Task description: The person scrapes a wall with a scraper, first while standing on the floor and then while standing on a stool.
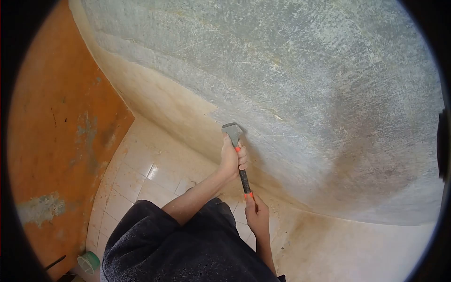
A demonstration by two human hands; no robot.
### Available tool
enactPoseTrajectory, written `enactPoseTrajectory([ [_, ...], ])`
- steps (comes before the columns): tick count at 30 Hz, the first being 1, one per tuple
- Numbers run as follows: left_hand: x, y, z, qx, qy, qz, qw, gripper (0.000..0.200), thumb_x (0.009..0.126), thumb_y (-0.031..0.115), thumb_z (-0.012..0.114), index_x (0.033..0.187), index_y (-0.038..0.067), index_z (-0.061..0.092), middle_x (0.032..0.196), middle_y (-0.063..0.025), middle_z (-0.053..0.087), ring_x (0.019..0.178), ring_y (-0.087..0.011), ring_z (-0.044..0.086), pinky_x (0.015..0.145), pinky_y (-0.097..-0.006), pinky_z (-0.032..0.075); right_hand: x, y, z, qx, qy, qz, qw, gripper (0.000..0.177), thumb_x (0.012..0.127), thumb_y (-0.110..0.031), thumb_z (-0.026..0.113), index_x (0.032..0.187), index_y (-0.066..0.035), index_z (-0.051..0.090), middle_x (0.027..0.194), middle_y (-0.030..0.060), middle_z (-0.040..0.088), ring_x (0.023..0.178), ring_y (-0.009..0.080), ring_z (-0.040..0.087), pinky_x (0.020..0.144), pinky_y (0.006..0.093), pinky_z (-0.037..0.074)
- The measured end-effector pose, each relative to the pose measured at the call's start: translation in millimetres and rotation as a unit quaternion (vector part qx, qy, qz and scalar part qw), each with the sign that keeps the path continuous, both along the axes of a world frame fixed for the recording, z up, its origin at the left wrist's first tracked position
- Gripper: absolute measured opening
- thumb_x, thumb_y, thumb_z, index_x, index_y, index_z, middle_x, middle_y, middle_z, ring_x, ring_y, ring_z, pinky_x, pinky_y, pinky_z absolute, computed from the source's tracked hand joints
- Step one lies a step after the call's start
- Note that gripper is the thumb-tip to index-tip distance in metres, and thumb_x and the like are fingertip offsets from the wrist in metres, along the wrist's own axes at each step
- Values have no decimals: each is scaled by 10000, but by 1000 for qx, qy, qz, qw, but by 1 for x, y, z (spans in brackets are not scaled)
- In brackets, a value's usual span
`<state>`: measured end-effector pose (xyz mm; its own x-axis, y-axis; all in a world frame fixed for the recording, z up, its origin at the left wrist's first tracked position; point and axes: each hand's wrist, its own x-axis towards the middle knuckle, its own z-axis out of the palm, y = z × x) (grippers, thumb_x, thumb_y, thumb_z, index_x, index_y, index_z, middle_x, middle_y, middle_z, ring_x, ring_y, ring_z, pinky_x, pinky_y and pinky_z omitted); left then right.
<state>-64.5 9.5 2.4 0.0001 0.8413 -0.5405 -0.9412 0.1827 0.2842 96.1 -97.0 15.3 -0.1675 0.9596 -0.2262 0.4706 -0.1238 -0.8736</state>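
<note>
A long-handled scraper (240,167) with a black shaft, orange bands and a flat metal blade (232,129) is pressed against a rough grey wall (291,80). My left hand (231,160) grips the upper part of the handle just below the blade. Lower down, my right hand (256,214) is wrapped around the end of the handle. The blade touches the wall where the scraped grey area meets a cream painted band (159,101).
An orange wall (61,122) with worn grey patches stands to the left. Pale floor tiles (141,174) lie below. My dark shorts (178,244) fill the bottom centre. A small green-rimmed container (88,263) sits at the bottom left.
</note>
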Motion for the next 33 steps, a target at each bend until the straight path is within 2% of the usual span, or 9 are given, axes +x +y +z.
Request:
enactPoseTrajectory([
  [3, -26, 5, -10, 40, 19, 34, 998, 527, 1002, 616, 210, 795, 181, 423, 518, 67, 207, 394, -81, 179, 361, -262, 151, -1, 7, 1, 19, -32, 45, 998, 252, 1005, -209, 537, 1078, 3, 653, 620, -61, 414, 543, 30, 376, 497, 220, 305],
  [5, -19, 3, -7, 16, 19, 36, 999, 527, 1002, 616, 213, 793, 181, 423, 517, 67, 208, 393, -81, 180, 362, -261, 150, -10, 7, 2, -15, -32, 27, 999, 308, 984, -231, 567, 1179, -1, 634, 654, 40, 496, 605, 74, 457, 564, 246, 397],
  [12, -38, 2, -11, 18, 6, 13, 1000, 519, 1001, 613, 216, 807, 178, 421, 518, 66, 222, 393, -84, 182, 363, -263, 160, -21, 6, 11, 0, -49, 64, 997, 341, 983, -183, 561, 1252, 23, 600, 713, 30, 557, 629, 73, 484, 591, 229, 416],
  [18, -47, 3, -8, 12, -28, 11, 999, 525, 997, 625, 212, 809, 180, 418, 516, 68, 226, 388, -78, 177, 360, -257, 159, -28, 4, 15, -63, -5, 10, 998, 340, 975, -175, 571, 1264, 2, 601, 731, 39, 579, 647, 74, 486, 595, 230, 415],
  [21, -54, 4, -6, -10, -15, 25, 1000, 522, 999, 620, 208, 806, 183, 418, 512, 66, 228, 385, -81, 170, 364, -262, 161, -44, 8, 11, -35, -24, 53, 998, 333, 973, -169, 569, 1263, -8, 604, 728, 40, 573, 646, 71, 476, 592, 229, 409],
  [23, -54, 0, -4, -16, -10, 24, 1000, 520, 1001, 615, 205, 803, 184, 418, 511, 65, 227, 383, -84, 168, 367, -266, 162, -37, -1, 12, -40, 11, 31, 999, 331, 1008, -177, 518, 1276, 8, 577, 671, -52, 432, 563, 19, 383, 502, 193, 317],
  [27, -49, 0, -6, 9, -37, -30, 999, 518, 1008, 604, 195, 793, 188, 417, 511, 61, 237, 379, -92, 166, 369, -273, 153, -45, -5, 28, -46, -15, 21, 999, 340, 1010, -172, 509, 1293, 8, 565, 680, -56, 423, 572, 20, 373, 512, 192, 313],
  [29, -51, -3, -8, 16, -12, -41, 999, 524, 1008, 607, 183, 792, 191, 417, 513, 58, 238, 381, -91, 167, 370, -271, 154, -50, -12, 28, -88, -45, 8, 995, 334, 988, -188, 542, 1271, -16, 589, 739, 60, 553, 653, 80, 462, 620, 239, 415],
  [33, -46, -2, -7, 6, -9, -38, 999, 525, 1007, 607, 175, 793, 193, 417, 519, 60, 232, 390, -88, 169, 371, -267, 154, -46, -5, 26, -66, -20, -6, 998, 322, 991, -199, 540, 1250, -20, 604, 699, 55, 511, 654, 92, 464, 626, 242, 416],
])
